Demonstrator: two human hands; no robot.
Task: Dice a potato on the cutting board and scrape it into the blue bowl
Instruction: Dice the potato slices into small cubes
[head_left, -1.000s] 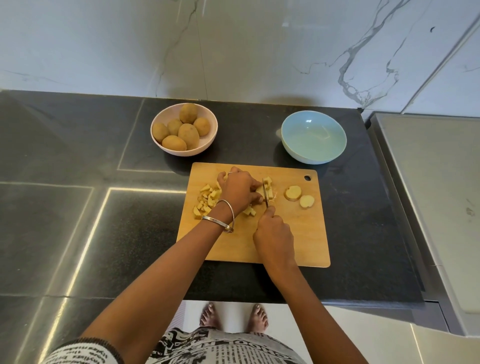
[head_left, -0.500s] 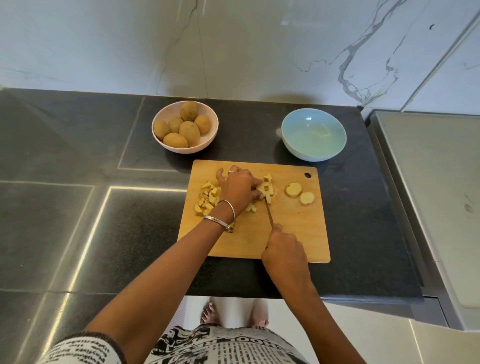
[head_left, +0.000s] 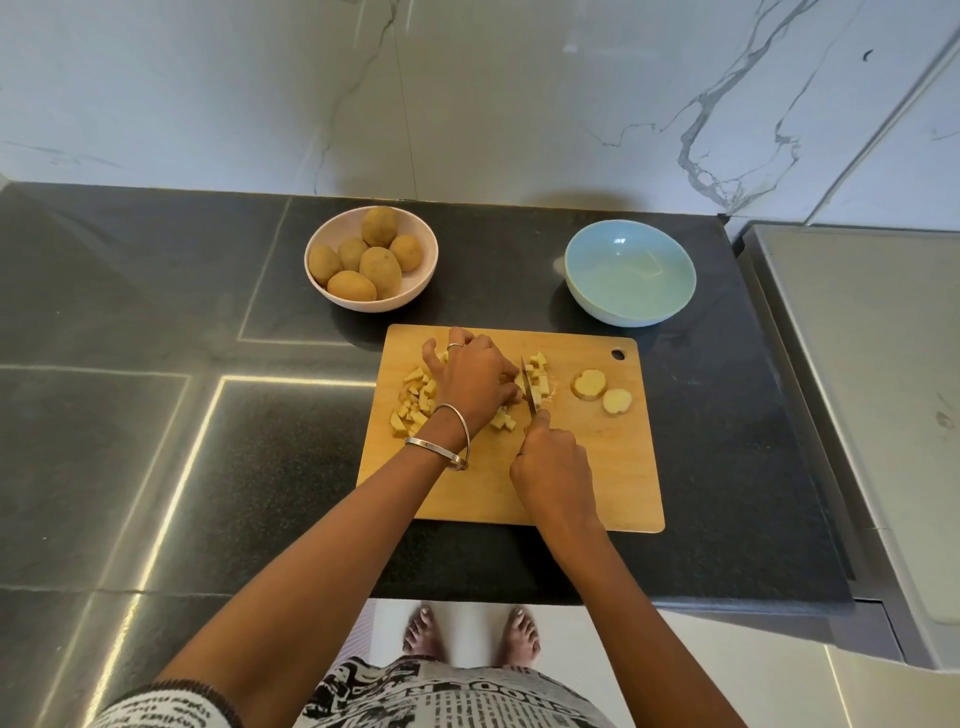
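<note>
A wooden cutting board (head_left: 597, 483) lies on the dark counter. My left hand (head_left: 475, 379) presses down on potato strips near the board's middle, fingers curled over them. My right hand (head_left: 553, 467) grips a knife (head_left: 527, 387) whose blade stands just right of my left fingers, among cut potato pieces (head_left: 537, 376). A heap of diced potato (head_left: 413, 402) lies left of my left hand. Two round potato slices (head_left: 602, 392) rest on the board's right part. The blue bowl (head_left: 629, 270), with nothing in it, stands behind the board to the right.
A pink bowl (head_left: 332, 291) with several whole potatoes stands behind the board to the left. A marble wall runs along the back. A grey steel surface (head_left: 872, 374) borders the counter on the right. The counter's front edge lies close behind the board.
My right hand pulled the knife back toward me, then pushed it forward again into the potato beside my left fingers. My left hand stayed on the strips.
</note>
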